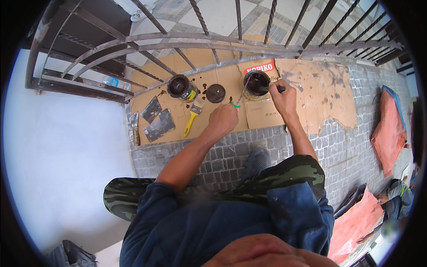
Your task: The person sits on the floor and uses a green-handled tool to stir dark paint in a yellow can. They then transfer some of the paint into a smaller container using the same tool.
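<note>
An open can of dark brown paint (pixel 256 94) stands on flattened cardboard. My left hand (pixel 223 118) is closed around a thin rod (pixel 242 95) with a bit of green by the fist; its far end reaches the can's rim. Over the can's right side, my right hand (pixel 284 97) grips a dark-handled tool (pixel 277 89), whose other end lies at the can's mouth and cannot be made out. To the left of my left hand are a round dark lid (pixel 215 93), a yellow-handled paintbrush (pixel 191 121) and a second open paint can (pixel 191 95).
Two stained flat plates (pixel 160 126) and a worn scraper-like tool (pixel 135 129) lie at the cardboard's (pixel 311 89) left. A metal railing (pixel 178 46) spans the far side, beside a white wall (pixel 66 147). Orange sheeting (pixel 388 133) lies on the paving at right.
</note>
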A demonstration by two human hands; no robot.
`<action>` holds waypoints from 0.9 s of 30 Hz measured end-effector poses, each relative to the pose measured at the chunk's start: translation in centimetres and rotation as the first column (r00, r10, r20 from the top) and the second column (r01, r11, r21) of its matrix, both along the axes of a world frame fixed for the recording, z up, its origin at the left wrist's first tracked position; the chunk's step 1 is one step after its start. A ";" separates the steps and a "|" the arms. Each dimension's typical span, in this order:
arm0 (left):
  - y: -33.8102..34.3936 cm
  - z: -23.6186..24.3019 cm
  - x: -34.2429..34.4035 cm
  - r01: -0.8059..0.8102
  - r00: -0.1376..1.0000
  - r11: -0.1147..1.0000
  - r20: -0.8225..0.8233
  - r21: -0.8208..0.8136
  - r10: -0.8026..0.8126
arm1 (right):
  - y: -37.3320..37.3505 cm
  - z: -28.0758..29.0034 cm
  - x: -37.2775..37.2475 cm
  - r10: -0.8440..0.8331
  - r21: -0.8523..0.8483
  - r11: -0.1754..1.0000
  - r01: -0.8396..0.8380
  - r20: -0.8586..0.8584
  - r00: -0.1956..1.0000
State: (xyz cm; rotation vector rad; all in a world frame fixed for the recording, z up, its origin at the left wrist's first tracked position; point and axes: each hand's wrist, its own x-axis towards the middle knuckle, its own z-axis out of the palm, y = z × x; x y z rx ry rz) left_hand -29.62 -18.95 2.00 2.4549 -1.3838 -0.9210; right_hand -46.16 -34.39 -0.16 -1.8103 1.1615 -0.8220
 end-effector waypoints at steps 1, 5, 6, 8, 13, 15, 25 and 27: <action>0.1 -0.1 -0.1 0.003 1.000 1.000 0.009 -0.004 -0.003 | -0.1 -0.1 0.0 -0.060 0.018 0.998 0.060 0.009 0.998; 0.7 -0.8 -1.4 -0.071 0.997 0.997 0.013 -0.015 0.071 | -0.5 -0.3 0.2 0.011 0.054 0.998 -0.022 0.187 0.982; 0.8 -1.0 -1.7 -0.093 0.996 0.995 0.012 -0.025 0.093 | -0.5 -0.3 0.2 -0.012 0.049 0.999 0.006 0.135 0.991; 1.1 -1.2 -2.1 -0.101 0.995 0.995 0.006 -0.024 0.102 | -0.5 -0.2 0.2 -0.051 0.090 0.995 0.053 -0.023 0.998; 1.4 -2.1 -2.7 -0.117 0.993 0.992 -0.001 -0.038 0.117 | -0.2 -0.2 0.3 0.028 0.030 0.999 -0.031 0.105 0.994; 1.6 -2.3 -2.5 -0.100 0.995 0.993 0.017 -0.059 0.101 | -0.6 0.1 -0.1 0.078 -0.167 0.984 -0.060 0.102 0.992; 2.3 -3.3 -2.5 -0.102 0.995 0.984 -0.009 -0.143 0.102 | -3.8 4.8 -1.9 0.343 -0.102 0.922 -0.373 -0.226 0.912; 2.3 -3.3 -2.3 -0.077 0.997 0.986 -0.004 -0.145 0.077 | -3.8 5.6 -1.9 0.346 -0.090 0.926 -0.368 -0.193 0.918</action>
